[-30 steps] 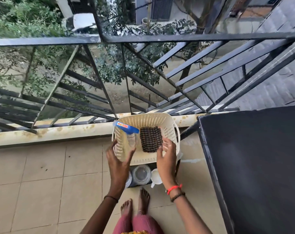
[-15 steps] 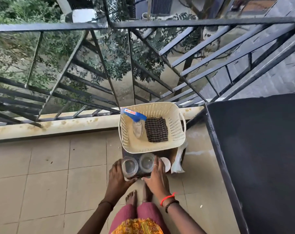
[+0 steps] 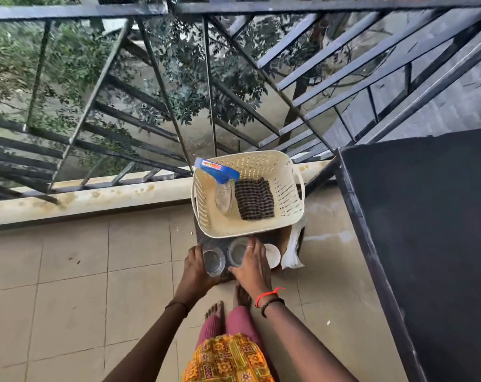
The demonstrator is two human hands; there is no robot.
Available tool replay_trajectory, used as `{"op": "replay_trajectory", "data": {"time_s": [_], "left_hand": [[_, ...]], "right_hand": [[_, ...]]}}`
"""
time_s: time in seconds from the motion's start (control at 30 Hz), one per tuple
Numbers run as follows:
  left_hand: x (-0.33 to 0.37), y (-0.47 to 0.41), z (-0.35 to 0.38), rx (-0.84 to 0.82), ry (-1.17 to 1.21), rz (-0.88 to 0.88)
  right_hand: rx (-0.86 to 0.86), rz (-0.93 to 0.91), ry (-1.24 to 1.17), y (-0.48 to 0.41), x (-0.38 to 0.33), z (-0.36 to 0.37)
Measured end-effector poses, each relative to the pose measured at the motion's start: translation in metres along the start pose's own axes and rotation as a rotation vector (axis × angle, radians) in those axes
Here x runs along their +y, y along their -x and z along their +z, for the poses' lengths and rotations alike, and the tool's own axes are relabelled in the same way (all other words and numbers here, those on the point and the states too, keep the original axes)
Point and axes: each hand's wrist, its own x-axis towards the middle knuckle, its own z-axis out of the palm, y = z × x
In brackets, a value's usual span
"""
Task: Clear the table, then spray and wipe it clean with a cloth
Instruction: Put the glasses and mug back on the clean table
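Beside black desk (image 3: 426, 216), tiled balcony floor (image 3: 82, 271), black metal railing (image 3: 151, 78): 1 cream perforated plastic basket (image 3: 287, 205) w/ 1 blue-topped clear spray bottle (image 3: 223, 193) + 1 dark checked cloth (image 3: 254, 198) inside. 2 clear glasses (image 3: 214, 261), one gripped by left hand (image 3: 196, 268), other by right hand (image 3: 252, 268).

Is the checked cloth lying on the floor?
No, the checked cloth lies inside the cream basket, next to the spray bottle.

Black table (image 3: 426, 230) cropped at right edge
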Motion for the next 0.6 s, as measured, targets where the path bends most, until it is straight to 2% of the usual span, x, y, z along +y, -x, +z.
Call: {"op": "replay_trajectory", "data": {"time_s": [0.3,0.6], "left_hand": [[-0.018,0.016,-0.017,0.008,-0.033,0.031],[0.011,0.047,-0.064,-0.005,-0.088,0.157]], "right_hand": [[0.032,0.027,0.007,-0.001,0.0,-0.001],[0.019,0.064,-0.097,0.046,-0.009,-0.021]]}}
